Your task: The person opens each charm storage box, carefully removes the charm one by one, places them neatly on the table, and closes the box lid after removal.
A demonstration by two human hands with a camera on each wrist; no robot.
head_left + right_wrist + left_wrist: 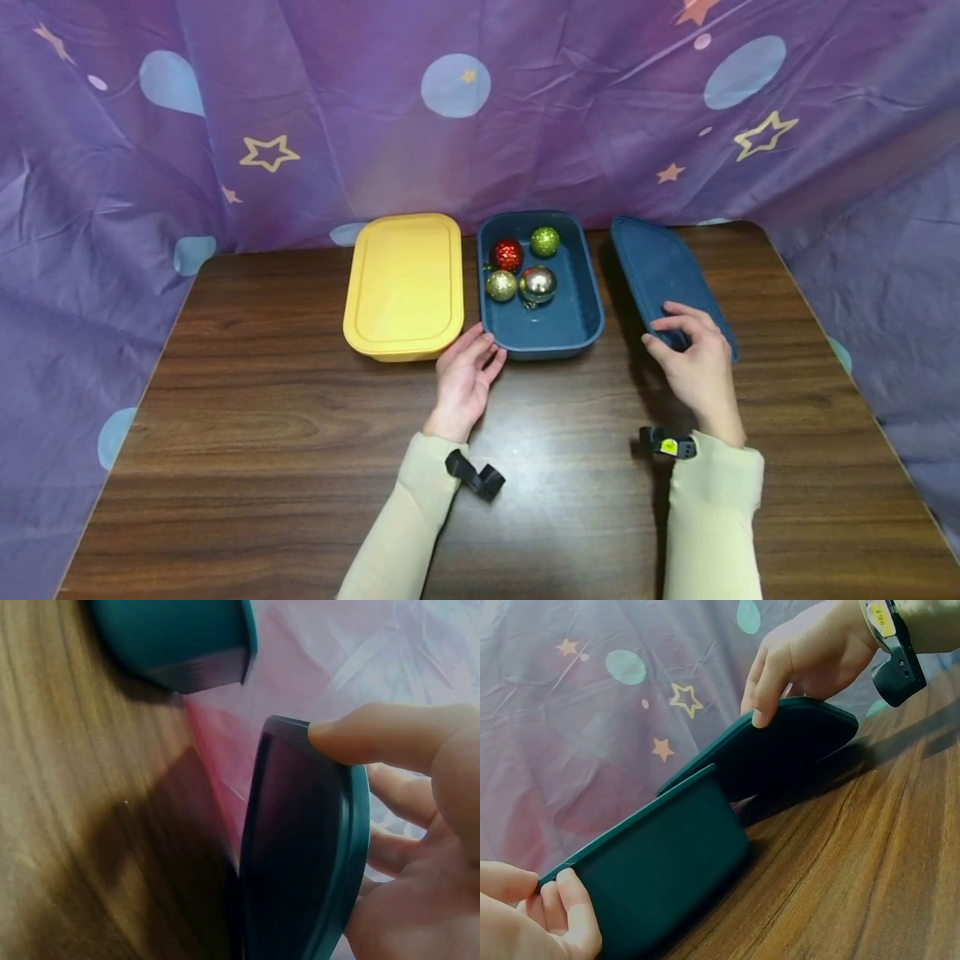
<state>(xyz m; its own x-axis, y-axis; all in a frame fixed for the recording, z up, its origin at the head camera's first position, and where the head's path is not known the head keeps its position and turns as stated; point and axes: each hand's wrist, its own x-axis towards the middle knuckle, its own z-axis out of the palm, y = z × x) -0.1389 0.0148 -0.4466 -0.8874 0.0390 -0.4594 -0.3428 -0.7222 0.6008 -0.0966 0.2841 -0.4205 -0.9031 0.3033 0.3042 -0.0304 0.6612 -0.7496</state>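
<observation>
A dark blue rectangular box (pixel 570 321) stands uncovered on the table. Inside it, toward the back left, lie a red glitter bauble (pixel 507 254), a green one (pixel 545 242), a gold one (pixel 501 286) and a shiny silver one (pixel 537 284). My left hand (pixel 463 385) pinches the box's rim at the near left corner, thumb and fingers at the edge. To the right of the box, my right hand (pixel 699 367) holds the blue lid (pixel 667 267) by its near end, thumb on one face and fingers behind. The lid is tilted, its near end raised off the table.
Close on the left of the blue box is a yellow box with its yellow lid (pixel 405 283) on. A purple star-patterned cloth (pixel 360 108) hangs along the back edge of the wooden table (pixel 262 433). Both wrists wear black straps (pixel 474 477).
</observation>
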